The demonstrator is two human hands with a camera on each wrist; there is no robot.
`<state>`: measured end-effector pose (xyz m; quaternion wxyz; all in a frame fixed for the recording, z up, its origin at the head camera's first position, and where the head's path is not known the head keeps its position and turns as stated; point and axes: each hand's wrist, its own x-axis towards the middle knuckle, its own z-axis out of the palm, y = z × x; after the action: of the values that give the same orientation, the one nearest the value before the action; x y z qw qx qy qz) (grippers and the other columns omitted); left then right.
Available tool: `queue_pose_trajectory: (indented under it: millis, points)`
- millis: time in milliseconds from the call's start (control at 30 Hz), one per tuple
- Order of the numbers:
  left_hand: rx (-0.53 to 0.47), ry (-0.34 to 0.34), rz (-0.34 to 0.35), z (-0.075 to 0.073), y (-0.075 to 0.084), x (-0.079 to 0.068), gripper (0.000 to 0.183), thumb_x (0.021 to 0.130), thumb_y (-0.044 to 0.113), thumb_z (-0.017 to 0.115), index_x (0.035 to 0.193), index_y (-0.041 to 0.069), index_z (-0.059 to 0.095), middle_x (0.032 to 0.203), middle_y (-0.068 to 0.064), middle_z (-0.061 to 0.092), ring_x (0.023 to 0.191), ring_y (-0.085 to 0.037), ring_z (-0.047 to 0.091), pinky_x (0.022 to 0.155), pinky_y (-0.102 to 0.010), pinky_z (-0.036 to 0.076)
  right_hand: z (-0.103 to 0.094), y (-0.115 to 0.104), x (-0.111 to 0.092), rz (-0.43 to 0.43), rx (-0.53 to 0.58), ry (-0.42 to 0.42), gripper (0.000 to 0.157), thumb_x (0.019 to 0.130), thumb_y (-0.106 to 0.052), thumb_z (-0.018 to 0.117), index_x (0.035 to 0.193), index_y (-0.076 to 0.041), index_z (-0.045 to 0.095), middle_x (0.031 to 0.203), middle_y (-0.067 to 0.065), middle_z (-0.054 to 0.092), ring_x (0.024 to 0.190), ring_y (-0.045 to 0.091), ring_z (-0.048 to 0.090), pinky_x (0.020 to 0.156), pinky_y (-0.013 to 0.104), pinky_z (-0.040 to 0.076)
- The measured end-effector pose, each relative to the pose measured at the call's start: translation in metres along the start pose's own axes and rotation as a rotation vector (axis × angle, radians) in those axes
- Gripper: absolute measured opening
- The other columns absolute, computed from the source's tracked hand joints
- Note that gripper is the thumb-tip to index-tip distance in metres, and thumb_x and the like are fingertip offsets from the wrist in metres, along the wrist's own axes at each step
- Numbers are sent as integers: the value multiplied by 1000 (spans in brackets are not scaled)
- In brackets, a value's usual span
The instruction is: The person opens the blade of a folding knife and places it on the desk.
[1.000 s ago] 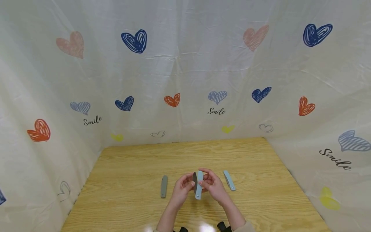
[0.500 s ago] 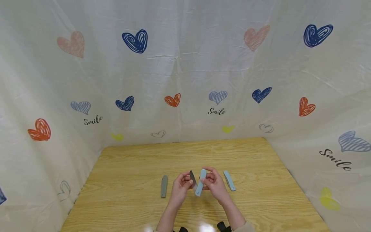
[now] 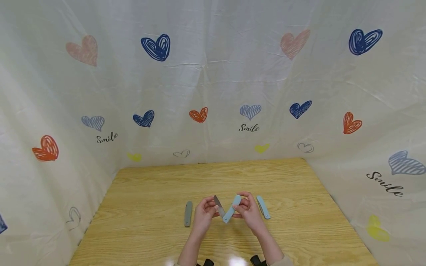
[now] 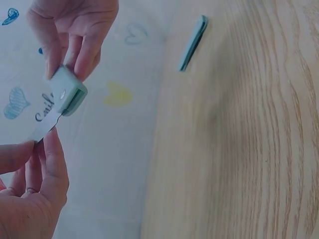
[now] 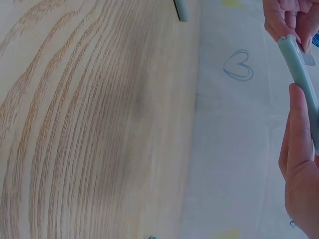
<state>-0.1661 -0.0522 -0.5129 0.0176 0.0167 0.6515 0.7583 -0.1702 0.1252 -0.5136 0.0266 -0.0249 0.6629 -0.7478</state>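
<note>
Both hands hold one folding knife (image 3: 232, 208) with a light blue handle, raised over the table. Its metal blade (image 3: 219, 205) stands partly unfolded, making a V with the handle. My left hand (image 3: 203, 216) pinches the blade between thumb and fingers; in the left wrist view the blade (image 4: 46, 125) comes out of the handle (image 4: 67, 92) toward that hand. With my right hand (image 3: 249, 212) I grip the handle, the thumb lying along it, as the right wrist view shows on the handle (image 5: 301, 74). The blade's edge is too small to make out.
On the wooden table (image 3: 149, 199), a grey-green folded knife (image 3: 188, 214) lies left of my hands. A second light blue folded knife (image 3: 263, 207) lies to the right. A white curtain (image 3: 213, 88) printed with hearts surrounds the table at the back and sides.
The blade has swung away from the handle, from a narrow gap to a wide V. My left hand has moved slightly left with the blade; the right hand has tilted the handle to the right.
</note>
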Motion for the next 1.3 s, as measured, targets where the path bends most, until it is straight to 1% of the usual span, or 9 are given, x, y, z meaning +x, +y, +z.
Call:
queue_pose_trajectory:
  millis: [200,300,400,533,633,800,933,1067,1300]
  points:
    - [-32,17,-11,-2,0,1,33,92,-11,55,123,-17,45,99,-14,57,84,-15,59,72,-30,60,-1,0,-1,14,38,1,41,94,8,54,129,-1,34,92,10,56,82,15,63,71,38,61]
    - [-48,20,-20,-2,1,1,32,92,-11,54,122,-16,44,99,-13,55,84,-15,58,73,-31,60,-3,1,-2,-3,44,2,44,94,9,52,133,-1,33,92,10,55,82,14,62,71,39,61]
    - [-64,28,-36,-1,1,1,31,92,-11,54,122,-16,43,100,-13,53,85,-15,57,73,-31,60,-5,0,-3,-22,36,10,46,94,9,52,136,-1,35,92,10,54,81,14,62,70,38,61]
    - [-98,64,-39,0,1,0,29,92,-12,52,120,-15,42,100,-14,50,85,-16,55,74,-33,61,-5,-2,-4,-24,55,33,43,94,9,53,134,2,38,93,8,54,82,14,61,72,41,61]
    - [-141,97,-38,1,2,0,28,91,-13,52,117,-15,42,98,-13,49,84,-16,55,74,-33,61,-5,-3,-4,-13,93,54,42,93,11,53,131,5,37,94,7,54,84,14,61,73,42,61]
    - [-188,131,-49,1,4,1,28,91,-11,53,116,-12,42,95,-12,48,83,-16,55,73,-32,60,-6,-3,-4,-19,133,80,40,92,12,51,129,5,36,94,5,54,84,14,61,74,40,61]
    - [-207,164,-52,4,5,2,26,92,-10,53,115,-11,42,95,-11,47,83,-16,55,73,-30,60,-7,-1,-5,-50,155,86,37,93,11,51,126,2,37,93,2,52,86,14,59,76,39,60]
    - [-240,208,-45,7,5,3,26,92,-11,53,115,-10,41,95,-10,46,83,-16,54,74,-31,60,-7,1,-5,-64,187,104,35,94,9,53,124,-2,38,94,3,51,87,14,59,78,38,60]
    - [-345,269,9,15,5,4,27,93,-11,52,117,-12,39,97,-13,46,85,-16,55,78,-35,60,-3,-2,-6,-64,292,159,31,97,2,54,120,-13,41,94,3,51,90,15,63,83,39,58]
